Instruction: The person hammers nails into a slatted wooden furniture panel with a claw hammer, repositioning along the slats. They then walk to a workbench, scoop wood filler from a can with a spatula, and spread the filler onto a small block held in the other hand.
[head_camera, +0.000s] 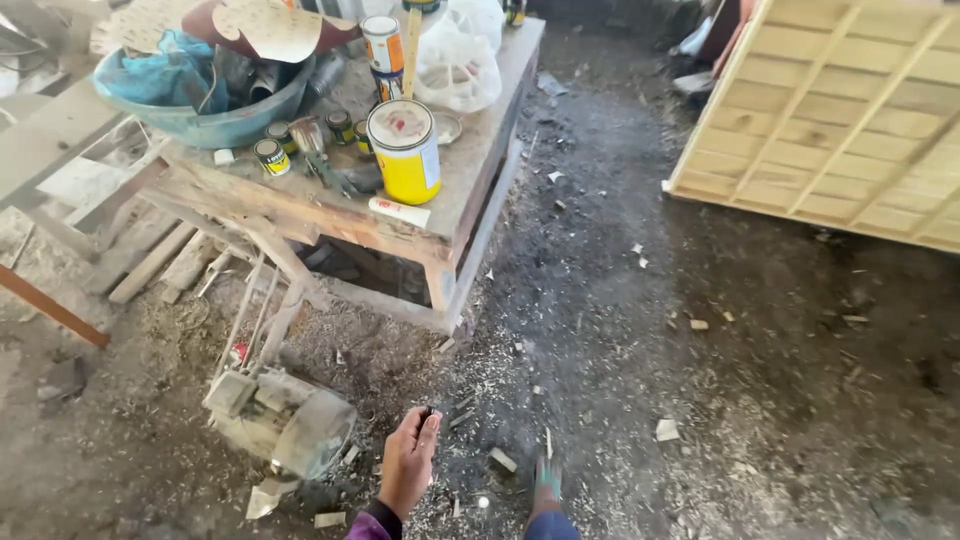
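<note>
Left hand: the left hand (410, 462) hung low at the bottom of the view, fingers curled shut around a small dark object (428, 413) whose tip showed above the knuckles; what the object was could not be told.
Right hand: out of the picture.
Held thing: the small dark object sat at the top of the left fist, over the sawdust-strewn dirt floor (700, 400).
Nearest to the hand: a dusty grey electric motor (280, 420) lay on the floor just beside the left hand, to its left.
Foot: a foot in a green-strapped sandal (546, 482) stood near the hand, to its right.
Bench: a rough wooden workbench (470, 170) stood well apart, above the hand in the view.
On the bench: a large yellow tin can with a white lid (405, 150), several small tins and a blue plastic basin (200, 120).
Far right: a pale wooden slatted panel (840, 120).
</note>
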